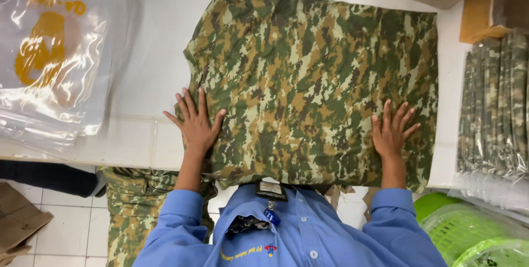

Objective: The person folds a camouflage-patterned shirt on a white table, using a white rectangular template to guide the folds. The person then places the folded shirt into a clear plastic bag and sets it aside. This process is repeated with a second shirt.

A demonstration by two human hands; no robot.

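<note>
Camouflage shirt (314, 74) lies flat, collar pointing away, both hands pressing.

- A white table (143, 79) fills most of the view, its top smooth and evenly lit from above.
- Below the table edge, a floor of pale square tiles (71, 228) with dark grout lines.
- A brown cardboard box (16, 220) sits on the floor at lower left.
- Green plastic baskets (468, 228) stand at lower right.
- More cardboard (476, 13) lies at the table's far right corner.
</note>
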